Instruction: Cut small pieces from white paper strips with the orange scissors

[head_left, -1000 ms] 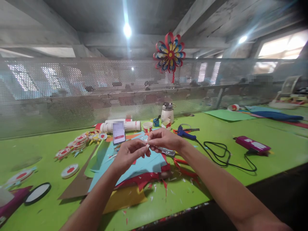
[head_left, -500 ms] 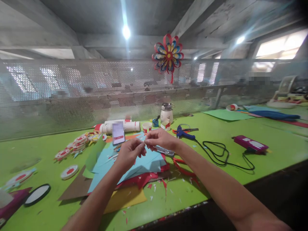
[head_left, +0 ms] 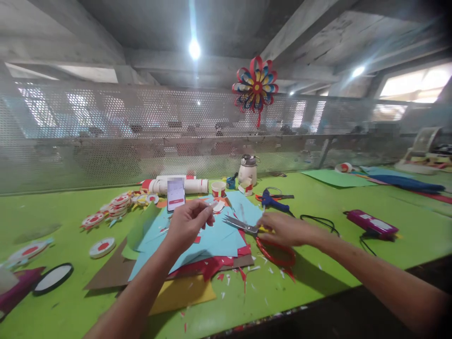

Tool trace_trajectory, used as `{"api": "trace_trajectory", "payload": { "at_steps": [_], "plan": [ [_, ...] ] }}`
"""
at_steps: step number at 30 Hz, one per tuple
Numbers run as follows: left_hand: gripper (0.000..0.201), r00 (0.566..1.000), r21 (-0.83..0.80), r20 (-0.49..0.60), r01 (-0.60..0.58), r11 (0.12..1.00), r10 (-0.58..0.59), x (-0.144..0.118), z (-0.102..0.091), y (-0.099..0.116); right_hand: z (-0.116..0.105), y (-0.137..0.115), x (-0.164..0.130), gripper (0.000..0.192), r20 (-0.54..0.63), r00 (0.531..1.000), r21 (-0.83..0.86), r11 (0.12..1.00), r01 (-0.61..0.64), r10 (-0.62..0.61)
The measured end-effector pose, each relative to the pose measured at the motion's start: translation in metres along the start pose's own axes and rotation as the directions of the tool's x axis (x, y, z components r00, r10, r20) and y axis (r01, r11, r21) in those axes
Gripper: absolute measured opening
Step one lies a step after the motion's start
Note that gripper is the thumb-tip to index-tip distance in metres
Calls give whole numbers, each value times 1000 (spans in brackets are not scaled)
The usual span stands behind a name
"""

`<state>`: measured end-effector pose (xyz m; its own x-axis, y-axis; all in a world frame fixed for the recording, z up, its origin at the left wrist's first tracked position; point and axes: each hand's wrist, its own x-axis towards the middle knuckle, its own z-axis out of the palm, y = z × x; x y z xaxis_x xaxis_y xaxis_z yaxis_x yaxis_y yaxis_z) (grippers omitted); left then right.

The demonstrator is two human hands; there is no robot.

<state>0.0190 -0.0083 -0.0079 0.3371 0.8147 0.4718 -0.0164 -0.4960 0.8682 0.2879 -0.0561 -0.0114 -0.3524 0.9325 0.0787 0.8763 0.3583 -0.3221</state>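
Observation:
My left hand (head_left: 190,223) is above the stack of light blue paper (head_left: 215,242), thumb and fingers pinched on a small white paper piece (head_left: 213,204). To its right, my right hand (head_left: 284,228) is at the handles of the red-handled scissors (head_left: 277,256), fingers curled over the upper handle. The scissor blades (head_left: 242,224) point left over the blue sheets, slightly apart. Something yellow shows under the right fingertips. Red, brown and yellow sheets stick out below the blue ones.
A phone (head_left: 175,195) stands behind the paper, near white rolls (head_left: 194,186). Paper cups (head_left: 218,189), a bottle (head_left: 247,170) and a blue glue gun (head_left: 273,201) are farther back. A purple power box (head_left: 370,223) lies right; red-and-white discs (head_left: 102,247) lie left.
My right hand has left my left hand and moved right, down to the scissors' handles. My left hand stays nearly in place with its fingers pinched. The view has shifted slightly.

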Motion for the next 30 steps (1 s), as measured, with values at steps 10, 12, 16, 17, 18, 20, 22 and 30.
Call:
{"api": "trace_trajectory", "payload": {
  "at_steps": [10, 12, 16, 17, 18, 20, 22, 30],
  "plan": [
    [16, 999, -185, 14, 34, 982, -32, -3, -1, 3, 29, 5, -9, 52, 85, 990, -361, 929, -75, 113],
    [16, 996, -268, 30, 94, 959, -89, 1, -1, -5, 30, 4, -6, 45, 77, 987, -386, 917, -99, 138],
    [17, 975, -405, 53, 217, 888, -215, 7, -2, -25, 28, 2, -3, 43, 97, 974, -402, 903, -149, 204],
    [16, 969, -428, 54, 239, 872, -240, 8, -1, -29, 28, 1, -3, 43, 107, 971, -399, 904, -154, 213],
    [16, 962, -443, 56, 264, 857, -267, 9, -1, -32, 28, 1, -2, 44, 116, 969, -393, 906, -158, 220],
    [16, 949, -470, 46, 297, 831, -313, 9, -1, -35, 29, 3, 0, 44, 129, 964, -370, 913, -172, 234],
    [16, 937, -506, 29, 314, 803, -348, 9, -1, -34, 32, 7, 2, 44, 131, 959, -329, 924, -197, 251],
    [11, 943, -584, -47, 242, 775, -330, 12, -1, -29, 22, 13, -5, 27, -31, 956, -90, 952, -293, 291]
  ]
}}
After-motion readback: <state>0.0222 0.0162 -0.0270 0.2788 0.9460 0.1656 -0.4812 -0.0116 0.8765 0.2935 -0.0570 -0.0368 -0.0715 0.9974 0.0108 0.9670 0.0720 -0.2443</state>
